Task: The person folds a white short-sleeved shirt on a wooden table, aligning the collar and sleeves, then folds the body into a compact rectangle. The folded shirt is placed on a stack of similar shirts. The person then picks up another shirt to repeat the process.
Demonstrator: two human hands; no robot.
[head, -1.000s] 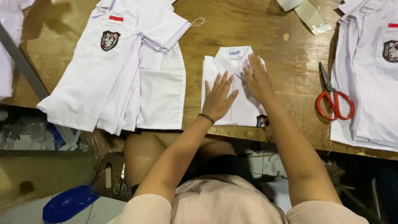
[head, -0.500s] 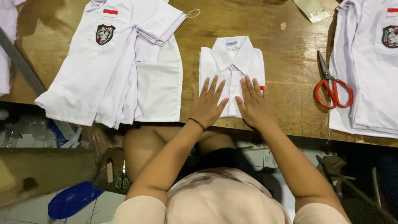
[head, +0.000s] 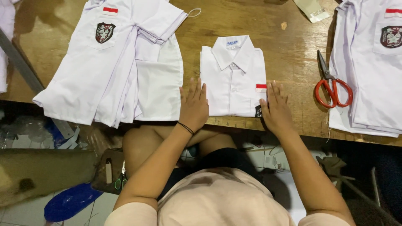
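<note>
So the folded white shirt [head: 233, 77] sits flat on the wooden table [head: 268, 29], collar pointing away from the fingers and the bottom fold close to the near edge, right between both sets of fingertips. Small red-and-white patch on the chest, just beyond the right fingertips. I'd guess it handles like any thin cotton: light, floppy, not slippery, nothing to break, but it'll come unfolded if you grab one corner. Best hold looks like the two side edges, or sliding flat palms underneath so the fold stays put.

The left hand [head: 193, 104] lies palm down on the shirt's left lower edge, fingers [head: 196, 91] straight and slightly spread, not pinching anything. There's a dark band on that wrist. The right hand [head: 275, 109] is palm down too, fingers together-ish and flat, touching the shirt's right edge by a dark badge corner, mostly resting on bare wood. Both forearms come up from the seated person, elbows out a bit.

Further out: past the left fingers there's a stack of white shirts [head: 113, 62] with a crest badge. Beyond the right fingers, red-handled scissors [head: 333, 86] lie shut on the table, then another shirt pile [head: 372, 62].
</note>
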